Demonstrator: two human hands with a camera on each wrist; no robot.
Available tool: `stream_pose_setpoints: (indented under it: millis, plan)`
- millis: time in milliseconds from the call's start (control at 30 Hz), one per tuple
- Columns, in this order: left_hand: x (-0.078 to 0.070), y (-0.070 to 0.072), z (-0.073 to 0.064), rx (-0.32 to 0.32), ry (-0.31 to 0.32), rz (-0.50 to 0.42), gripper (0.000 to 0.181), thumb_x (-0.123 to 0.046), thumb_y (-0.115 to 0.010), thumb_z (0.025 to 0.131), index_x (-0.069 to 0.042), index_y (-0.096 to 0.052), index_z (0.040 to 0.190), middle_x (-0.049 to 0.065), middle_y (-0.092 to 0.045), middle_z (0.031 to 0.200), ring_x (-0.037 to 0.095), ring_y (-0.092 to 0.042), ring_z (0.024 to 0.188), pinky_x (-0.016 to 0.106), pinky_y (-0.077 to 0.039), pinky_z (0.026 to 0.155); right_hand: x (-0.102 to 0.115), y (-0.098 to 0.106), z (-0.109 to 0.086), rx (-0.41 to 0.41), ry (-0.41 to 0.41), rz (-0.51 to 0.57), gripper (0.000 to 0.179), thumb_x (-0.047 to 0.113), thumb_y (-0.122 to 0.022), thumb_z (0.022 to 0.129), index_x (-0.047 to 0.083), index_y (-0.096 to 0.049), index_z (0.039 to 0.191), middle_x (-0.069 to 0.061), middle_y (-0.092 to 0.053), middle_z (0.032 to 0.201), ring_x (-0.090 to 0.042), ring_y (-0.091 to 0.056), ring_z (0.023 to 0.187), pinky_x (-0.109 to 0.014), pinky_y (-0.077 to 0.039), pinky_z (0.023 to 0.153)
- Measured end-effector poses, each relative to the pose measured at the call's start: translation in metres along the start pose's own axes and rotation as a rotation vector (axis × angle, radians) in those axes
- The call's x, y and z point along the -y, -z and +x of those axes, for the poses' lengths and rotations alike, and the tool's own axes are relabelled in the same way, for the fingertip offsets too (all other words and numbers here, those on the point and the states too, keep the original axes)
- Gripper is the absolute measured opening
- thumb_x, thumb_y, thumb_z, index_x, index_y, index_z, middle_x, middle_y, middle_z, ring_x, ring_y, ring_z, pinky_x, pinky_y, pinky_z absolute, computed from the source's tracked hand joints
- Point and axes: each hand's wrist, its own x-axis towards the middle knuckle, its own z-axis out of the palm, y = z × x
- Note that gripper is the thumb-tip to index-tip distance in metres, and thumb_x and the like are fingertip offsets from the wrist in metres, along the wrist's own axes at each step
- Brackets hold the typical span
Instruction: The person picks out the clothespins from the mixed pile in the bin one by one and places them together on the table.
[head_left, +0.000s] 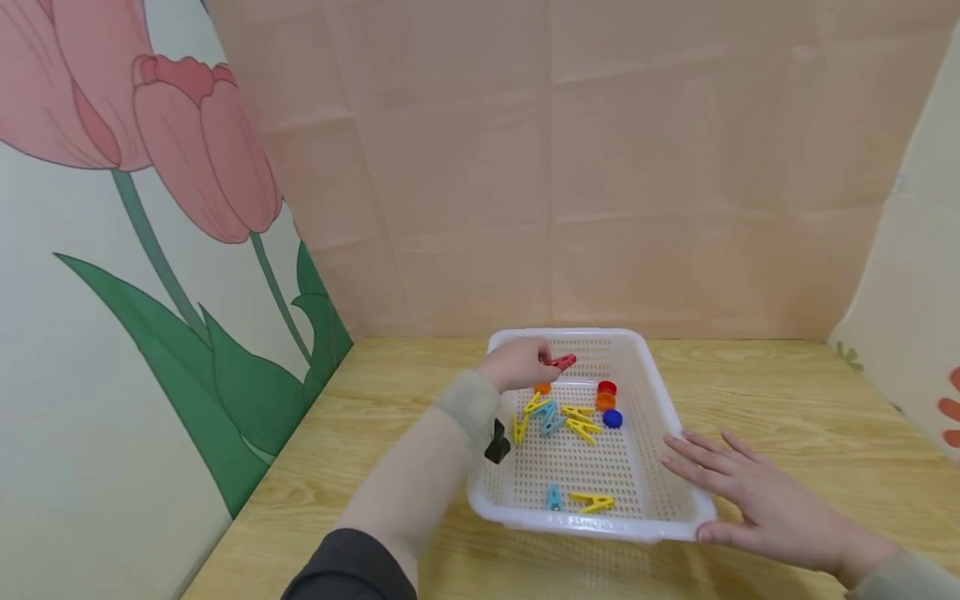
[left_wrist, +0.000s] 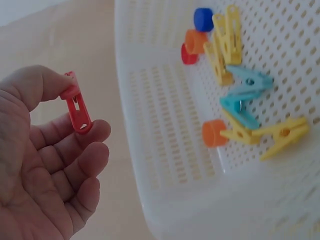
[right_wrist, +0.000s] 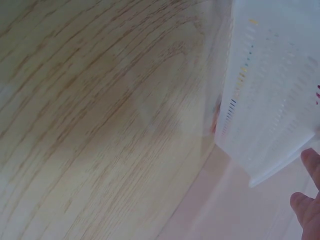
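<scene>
A red clothespin (left_wrist: 79,107) is pinched between the thumb and fingers of my left hand (head_left: 519,363), held over the far left part of a white perforated basket (head_left: 592,524). My right hand (head_left: 757,492) lies spread at the basket's near right corner, with fingers straight along the rim. Inside the basket, several yellow clothespins (head_left: 582,429) and blue clothespins (head_left: 552,421) lie loose. An orange cap (head_left: 605,402), a red cap (head_left: 607,387) and a blue cap (head_left: 612,418) sit near the right wall. Another orange cap (left_wrist: 214,133) shows near the far wall.
The basket stands on a wood-grain table (head_left: 780,375). Behind it rises a pinkish-brown paper-like backdrop (head_left: 600,167). A wall with painted tulips (head_left: 202,142) borders the left side, and a pale wall (head_left: 915,300) the right.
</scene>
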Motion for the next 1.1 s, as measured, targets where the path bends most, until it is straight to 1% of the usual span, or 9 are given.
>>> stream_pose_setpoints:
  millis: [133,300,367,500,600,733,867,1000,1100]
  plan:
    - [0.010,0.012,-0.004,-0.036,0.017,-0.060,0.019,-0.033,-0.066,0.090,-0.015,-0.060,0.090,-0.003,-0.060,0.080,0.014,-0.052,0.072,0.027,-0.042,0.061,0.000,0.000,0.000,-0.003,0.003,-0.004,0.081,0.060,-0.067,0.078,0.008,-0.052,0.138,-0.015,-0.047,0.143,-0.020,-0.026,0.142,-0.032,0.001,0.116]
    - [0.023,0.026,-0.011,-0.048,0.050,-0.134,0.021,-0.032,-0.065,0.090,-0.013,-0.061,0.098,0.000,-0.060,0.089,0.018,-0.053,0.080,0.029,-0.044,0.066,0.003,0.000,-0.001,-0.001,0.001,0.003,0.082,0.060,-0.067,0.078,0.007,-0.051,0.139,-0.015,-0.046,0.143,-0.019,-0.025,0.142,-0.031,0.002,0.115]
    - [0.028,0.031,-0.015,-0.060,0.056,-0.137,0.022,-0.032,-0.065,0.090,-0.013,-0.061,0.100,0.001,-0.061,0.092,0.019,-0.054,0.081,0.030,-0.045,0.068,0.004,0.000,-0.001,-0.001,0.001,0.003,0.082,0.060,-0.067,0.078,0.007,-0.052,0.139,-0.016,-0.046,0.143,-0.019,-0.025,0.143,-0.031,0.002,0.116]
    - [0.041,0.041,-0.022,-0.109,0.060,-0.124,0.022,-0.031,-0.064,0.090,-0.011,-0.062,0.099,0.002,-0.062,0.092,0.018,-0.054,0.079,0.030,-0.044,0.066,0.006,0.000,0.000,-0.002,0.002,-0.001,0.081,0.060,-0.067,0.078,0.007,-0.052,0.138,-0.016,-0.046,0.143,-0.020,-0.027,0.142,-0.032,0.001,0.116]
    - [0.054,0.047,-0.027,-0.143,0.089,-0.132,0.023,-0.032,-0.063,0.090,-0.011,-0.061,0.098,0.003,-0.062,0.091,0.019,-0.054,0.077,0.030,-0.044,0.064,0.008,0.001,0.000,-0.004,0.003,-0.004,0.081,0.060,-0.067,0.079,0.007,-0.052,0.138,-0.016,-0.047,0.143,-0.021,-0.028,0.141,-0.032,0.001,0.116]
    - [0.070,0.050,-0.028,-0.190,0.154,-0.169,0.025,-0.033,-0.063,0.091,-0.010,-0.061,0.098,0.005,-0.062,0.092,0.020,-0.055,0.080,0.032,-0.045,0.066,-0.002,0.001,0.000,-0.006,0.012,0.001,0.080,0.059,-0.067,0.079,0.007,-0.052,0.138,-0.016,-0.047,0.143,-0.020,-0.027,0.142,-0.032,0.001,0.116]
    - [0.087,0.050,-0.028,-0.237,0.196,-0.194,0.024,-0.033,-0.063,0.089,-0.009,-0.060,0.094,0.005,-0.062,0.091,0.021,-0.054,0.080,0.033,-0.044,0.066,-0.012,0.000,0.000,-0.004,0.021,0.011,0.081,0.059,-0.068,0.077,0.007,-0.052,0.138,-0.016,-0.047,0.143,-0.019,-0.026,0.142,-0.031,0.001,0.116]
    - [0.102,0.045,-0.025,-0.273,0.241,-0.192,0.023,-0.031,-0.063,0.088,-0.009,-0.059,0.085,0.004,-0.059,0.083,0.019,-0.051,0.071,0.031,-0.041,0.061,-0.022,-0.001,0.000,-0.005,0.033,0.017,0.081,0.058,-0.069,0.077,0.007,-0.052,0.138,-0.016,-0.047,0.143,-0.018,-0.024,0.143,-0.031,0.001,0.116]
    - [0.111,0.039,-0.023,-0.298,0.290,-0.177,0.023,-0.031,-0.063,0.087,-0.009,-0.059,0.082,0.004,-0.058,0.080,0.018,-0.049,0.067,0.030,-0.039,0.057,-0.029,-0.001,0.000,-0.008,0.042,0.022,0.081,0.058,-0.069,0.077,0.007,-0.052,0.138,-0.016,-0.047,0.143,-0.017,-0.023,0.143,-0.031,0.001,0.116]
